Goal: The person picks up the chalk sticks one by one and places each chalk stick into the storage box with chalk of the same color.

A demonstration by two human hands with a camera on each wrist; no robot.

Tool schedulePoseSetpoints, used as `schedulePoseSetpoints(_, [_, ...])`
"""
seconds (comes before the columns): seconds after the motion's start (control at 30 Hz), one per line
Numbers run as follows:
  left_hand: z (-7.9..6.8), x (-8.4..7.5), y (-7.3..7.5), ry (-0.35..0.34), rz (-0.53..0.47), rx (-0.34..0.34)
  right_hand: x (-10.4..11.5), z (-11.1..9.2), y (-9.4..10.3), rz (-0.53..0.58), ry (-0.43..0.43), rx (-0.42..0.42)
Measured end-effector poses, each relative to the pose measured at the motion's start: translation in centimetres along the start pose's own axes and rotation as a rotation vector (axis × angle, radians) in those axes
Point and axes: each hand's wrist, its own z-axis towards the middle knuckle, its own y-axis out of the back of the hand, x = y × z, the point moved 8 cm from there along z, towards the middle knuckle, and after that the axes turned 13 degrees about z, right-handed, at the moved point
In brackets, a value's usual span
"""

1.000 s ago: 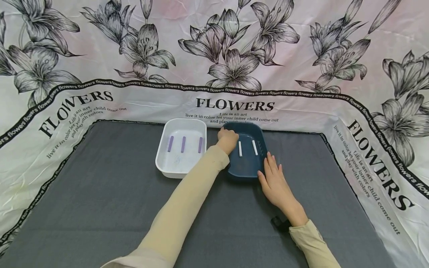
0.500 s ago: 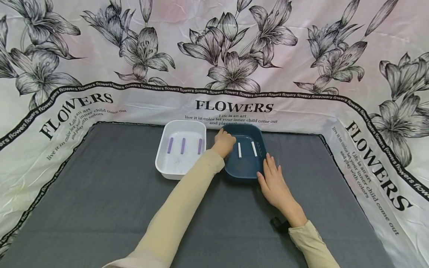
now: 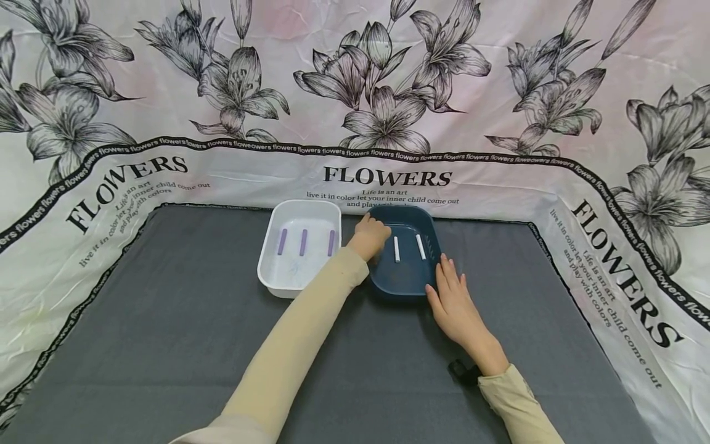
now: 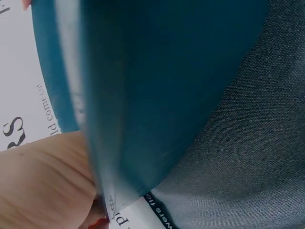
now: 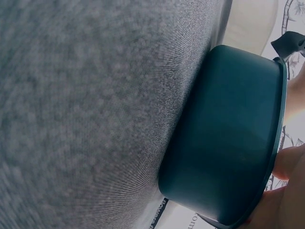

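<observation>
A dark blue plastic basin (image 3: 402, 280) stands right of centre at the back of the table. Two short white chalk-like sticks (image 3: 396, 250) lie inside it. My left hand (image 3: 370, 237) grips its left rim near the far corner, fingers curled; the fingertips are mostly hidden. In the left wrist view that hand (image 4: 45, 179) is partly behind the basin's wall (image 4: 157, 86). My right hand (image 3: 457, 308) rests against the basin's right side with straight fingers, thumb by the near corner. From the right wrist, the basin's outer wall (image 5: 224, 133) shows beside the fingers (image 5: 287, 162).
Just left of the blue basin stands a white basin (image 3: 280, 277) holding purple chalk-like sticks (image 3: 303, 242). Both stand on a dark grey cloth (image 3: 183, 327). Behind hangs a flower-printed cloth (image 3: 388, 111). A black strap (image 3: 463, 373) is at my right wrist.
The blue basin has shifted slightly left together with my left hand. My right hand keeps nearly the same place at its right side.
</observation>
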Motion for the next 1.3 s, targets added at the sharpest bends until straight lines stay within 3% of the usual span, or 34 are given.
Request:
schedulePoseSetpoints(0.33, [-0.4,0.5,0.9,-0.046,-0.091,-0.092,-0.2,0.3,0.0,0.008,0.003,0.008])
schedulePoseSetpoints(0.53, [-1.7,0.8,1.7,-0.069,-0.139,-0.142,-0.6,0.4,0.3,0.008,0.006,0.02])
schedulePoseSetpoints(0.7, [-3.0,1.4,2.4,-0.043,-0.164,-0.192,-0.4,0.9,1.3,-0.008,0.043,-0.003])
schedulePoseSetpoints(0.83, [-5.0,1.7,2.8,-0.019,-0.169,-0.245,0.3,1.2,2.2,-0.018,0.076,-0.026])
schedulePoseSetpoints(0.93, [-7.0,1.9,3.0,0.005,-0.19,-0.325,0.8,1.3,3.0,-0.021,0.126,-0.07])
schedulePoseSetpoints(1.3, [-15.0,4.6,1.6,0.15,-0.195,-0.624,2.6,0.3,7.0,-0.034,0.342,-0.319])
